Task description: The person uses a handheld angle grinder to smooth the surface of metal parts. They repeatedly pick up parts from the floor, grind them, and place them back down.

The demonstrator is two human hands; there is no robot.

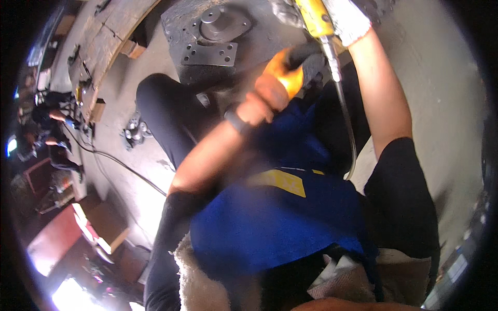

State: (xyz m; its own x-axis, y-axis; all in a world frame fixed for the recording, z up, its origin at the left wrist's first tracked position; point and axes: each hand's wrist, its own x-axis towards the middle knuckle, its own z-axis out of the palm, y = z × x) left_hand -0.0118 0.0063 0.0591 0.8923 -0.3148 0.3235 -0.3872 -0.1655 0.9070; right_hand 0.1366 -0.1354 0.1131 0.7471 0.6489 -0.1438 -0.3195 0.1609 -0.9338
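Note:
My right hand (353, 23), in a white knit glove, grips a yellow air tool (315, 16) at the top of the view. A silver fitting joins the tool to a thin grey hose (345, 114) that runs down past my lap. Just left of it is my left hand (288, 72), in an orange glove with dark fingers. Those fingers are curled in beside a dark grey shape; what they hold is blurred and partly hidden. Further left, a flat metal plate with holes (210, 54) lies on a dark metal block (179, 26), near a round flanged metal part (220, 26).
Metal parts (136, 130) lie on the floor left of my knee. A wooden bench (106, 44) stands at upper left, and a black cable (124, 168) crosses the floor. Another person (52, 116) is at far left, by an open cardboard box (104, 223). A blue apron (280, 228) covers my lap.

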